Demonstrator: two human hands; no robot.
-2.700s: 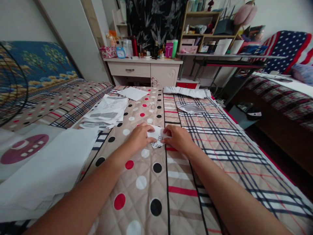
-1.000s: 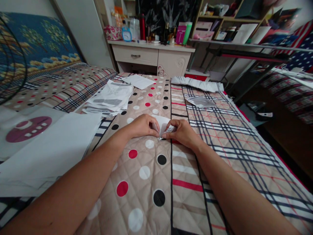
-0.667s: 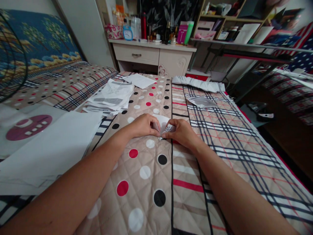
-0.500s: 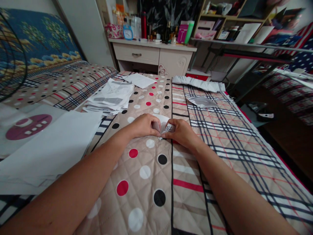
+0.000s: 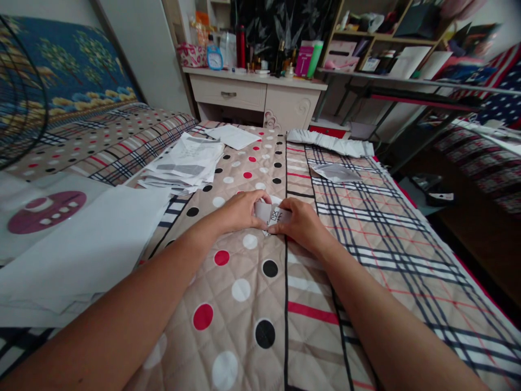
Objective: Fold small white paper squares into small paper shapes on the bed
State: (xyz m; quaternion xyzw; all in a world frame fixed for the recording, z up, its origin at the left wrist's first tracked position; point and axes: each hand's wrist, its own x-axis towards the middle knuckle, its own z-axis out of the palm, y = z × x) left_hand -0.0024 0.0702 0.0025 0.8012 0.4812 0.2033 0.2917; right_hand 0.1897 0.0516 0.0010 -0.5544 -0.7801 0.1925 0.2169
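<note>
Between my two hands is a small folded piece of white paper [image 5: 264, 210] with dark printing on its right part. My left hand [image 5: 243, 210] pinches its left side between thumb and fingers. From the other side my right hand [image 5: 300, 218] grips the printed flap, its thumb low near the paper's bottom point. Both hands rest close together, just above the spotted quilt [image 5: 232, 274]. My fingers cover much of the paper, so its full shape is hidden.
To the left lie a stack of printed papers [image 5: 185, 160], large white sheets [image 5: 89, 239] and a bag with a purple print [image 5: 46, 212]. Further off are a white sheet [image 5: 233, 137], a pleated paper strip [image 5: 329, 142] and a folded paper piece [image 5: 336, 172]. A cabinet [image 5: 228, 92] stands behind.
The paper's flaps have spread wider, so more of its left panel and printed right panel shows between my hands. Both hands stay in nearly the same place.
</note>
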